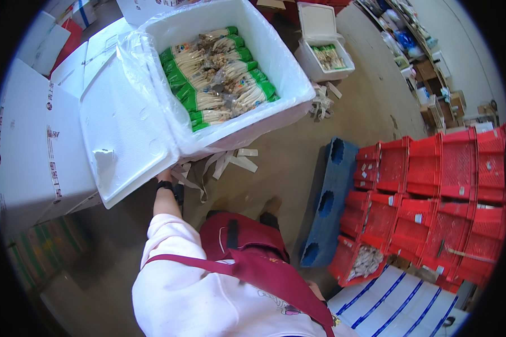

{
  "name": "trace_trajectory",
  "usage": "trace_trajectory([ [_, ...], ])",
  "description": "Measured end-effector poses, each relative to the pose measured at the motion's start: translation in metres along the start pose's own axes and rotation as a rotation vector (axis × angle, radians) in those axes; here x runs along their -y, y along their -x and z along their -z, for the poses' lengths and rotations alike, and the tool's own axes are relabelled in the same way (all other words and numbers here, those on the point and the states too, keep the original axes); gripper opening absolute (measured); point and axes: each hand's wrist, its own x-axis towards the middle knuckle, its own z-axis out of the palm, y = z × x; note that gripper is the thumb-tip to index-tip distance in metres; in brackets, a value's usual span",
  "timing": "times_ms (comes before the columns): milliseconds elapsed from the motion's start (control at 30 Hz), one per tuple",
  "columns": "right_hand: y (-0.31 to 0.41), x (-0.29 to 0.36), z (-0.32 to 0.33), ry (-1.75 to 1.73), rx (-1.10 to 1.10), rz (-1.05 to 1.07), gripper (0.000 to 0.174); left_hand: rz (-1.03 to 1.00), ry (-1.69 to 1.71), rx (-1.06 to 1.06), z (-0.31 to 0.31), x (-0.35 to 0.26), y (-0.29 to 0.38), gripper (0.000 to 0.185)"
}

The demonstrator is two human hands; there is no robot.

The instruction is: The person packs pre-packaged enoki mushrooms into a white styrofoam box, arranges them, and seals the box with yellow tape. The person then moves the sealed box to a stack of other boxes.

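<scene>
Before me stands a large white foam box (278, 63) lined with clear plastic. Inside lie two rows of pale, slender mushrooms (211, 99) in clear and green packs. Its foam lid (126, 126) leans open on the left side, partly under the plastic liner. My left hand (164, 173) reaches below the near corner of the lid and box; its fingers are hidden, so its grip cannot be made out. A dark band is on that wrist. My right hand (315, 290) is low beside my maroon apron, mostly hidden by it.
White cartons (33, 143) are stacked at the left. Torn strips (236, 162) lie on the floor by the box. A smaller open foam box (329, 76) stands beyond. To the right are a blue pallet (329, 202), stacked red crates (421, 168) and a cluttered shelf (426, 69).
</scene>
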Motion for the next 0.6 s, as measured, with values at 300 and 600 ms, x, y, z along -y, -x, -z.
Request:
trace_trajectory([
  [300, -0.269, 0.123, 0.237, 0.045, -0.151, 0.473, 0.022, 0.043, -0.183, 0.044, -0.036, -0.123, 0.278, 0.021],
  [600, -0.207, 0.475, 0.290, -0.026, 0.634, 1.461, 0.042, -0.548, 0.135, 0.053, -0.191, -0.262, 0.486, 0.027],
])
